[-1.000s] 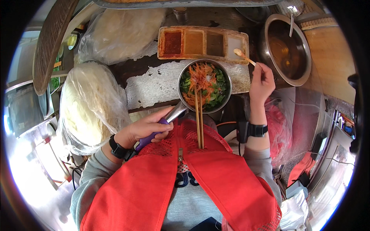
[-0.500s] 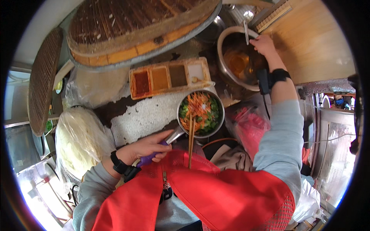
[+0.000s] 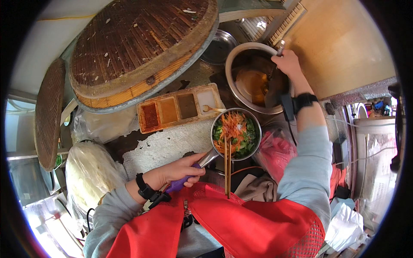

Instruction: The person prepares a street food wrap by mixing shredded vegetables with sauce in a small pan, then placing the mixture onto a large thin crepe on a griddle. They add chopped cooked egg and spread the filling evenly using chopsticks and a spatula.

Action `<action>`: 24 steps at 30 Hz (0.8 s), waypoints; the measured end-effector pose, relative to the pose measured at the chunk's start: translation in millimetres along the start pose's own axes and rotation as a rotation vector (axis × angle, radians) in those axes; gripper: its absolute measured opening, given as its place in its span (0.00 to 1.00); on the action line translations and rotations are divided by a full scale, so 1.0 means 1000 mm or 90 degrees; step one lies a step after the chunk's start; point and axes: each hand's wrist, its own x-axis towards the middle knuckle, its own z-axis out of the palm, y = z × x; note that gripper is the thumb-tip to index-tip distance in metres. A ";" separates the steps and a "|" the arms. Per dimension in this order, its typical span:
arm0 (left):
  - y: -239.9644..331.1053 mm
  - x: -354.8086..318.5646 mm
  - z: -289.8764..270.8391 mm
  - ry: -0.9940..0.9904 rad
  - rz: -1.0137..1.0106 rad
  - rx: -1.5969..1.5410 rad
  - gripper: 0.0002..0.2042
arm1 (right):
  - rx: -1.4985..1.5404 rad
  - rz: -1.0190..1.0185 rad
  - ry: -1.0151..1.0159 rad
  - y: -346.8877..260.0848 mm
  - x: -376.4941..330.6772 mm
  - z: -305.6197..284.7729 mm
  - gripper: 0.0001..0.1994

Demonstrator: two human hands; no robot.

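Note:
My left hand (image 3: 186, 170) is closed round the purple handle of a small metal pan (image 3: 213, 155). The pan holds shredded carrot (image 3: 234, 126) and chopped greens (image 3: 245, 147), with a little white matter on top. A pair of wooden chopsticks (image 3: 227, 172) leans in the pan, tips in the food and far ends toward my red apron. My right hand (image 3: 288, 64) grips the metal handle of a ladle (image 3: 280, 48) over a large steel pot (image 3: 232, 58). The ladle's lower part dips into the pot, where amber liquid (image 3: 251, 84) shows; its bowl is hard to make out.
A seasoning tray (image 3: 167, 122) with red, tan, brown and white fillings sits left of the pan, with a small spoon in the white one. Beyond stands a large round wooden lid (image 3: 142, 47). Plastic-wrapped pale food (image 3: 92, 174) lies left; a pink bag (image 3: 275, 150) is right.
The ladle handle has tilted and sunk lower into the pot with my right hand. The pan has shifted slightly right in my left hand, and the whole view has turned a little.

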 end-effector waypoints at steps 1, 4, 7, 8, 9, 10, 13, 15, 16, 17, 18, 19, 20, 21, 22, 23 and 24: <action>0.002 0.001 0.001 0.001 0.000 -0.005 0.32 | 0.076 -0.004 -0.004 0.012 -0.014 -0.007 0.16; 0.006 0.007 0.005 -0.009 0.008 -0.031 0.32 | 0.254 -0.046 0.053 0.041 -0.068 -0.014 0.08; 0.007 0.012 0.010 -0.020 0.029 -0.043 0.33 | 0.490 0.091 0.151 0.052 -0.120 -0.013 0.06; 0.007 0.012 0.011 -0.032 0.042 -0.039 0.33 | 0.597 0.164 0.173 0.052 -0.133 -0.012 0.06; 0.007 0.013 0.013 -0.031 0.044 -0.038 0.32 | 0.671 0.192 0.202 0.051 -0.145 -0.013 0.06; 0.007 0.013 0.015 -0.038 0.055 -0.047 0.31 | 0.747 0.212 0.229 0.049 -0.154 -0.014 0.07; 0.008 0.012 0.018 -0.011 0.042 -0.032 0.29 | 0.893 0.279 0.263 0.038 -0.176 -0.021 0.07; 0.008 0.012 0.018 -0.018 0.045 -0.036 0.26 | 0.925 0.306 0.256 0.029 -0.189 -0.029 0.07; 0.008 0.013 0.018 -0.024 0.048 -0.043 0.26 | 0.932 0.294 0.251 0.024 -0.195 -0.033 0.07; 0.007 0.013 0.018 -0.023 0.048 -0.052 0.27 | 0.936 0.290 0.247 0.019 -0.202 -0.038 0.07; 0.007 0.014 0.018 -0.021 0.043 -0.061 0.27 | 0.938 0.291 0.244 0.014 -0.209 -0.043 0.07; 0.006 0.014 0.018 -0.021 0.046 -0.066 0.26 | 0.939 0.282 0.244 0.010 -0.217 -0.048 0.07; 0.005 0.015 0.017 -0.022 0.051 -0.072 0.26 | 0.937 0.282 0.244 0.006 -0.225 -0.053 0.07; 0.004 0.015 0.018 -0.023 0.057 -0.075 0.26 | 0.939 0.271 0.239 0.002 -0.233 -0.057 0.07; 0.004 0.015 0.018 -0.025 0.062 -0.080 0.26 | 0.939 0.266 0.237 -0.002 -0.242 -0.060 0.07; 0.004 0.016 0.018 0.002 0.059 -0.061 0.24 | 0.939 0.258 0.230 -0.005 -0.251 -0.062 0.07; 0.004 0.016 0.018 0.011 0.060 -0.061 0.23 | 0.945 0.250 0.226 -0.008 -0.262 -0.063 0.07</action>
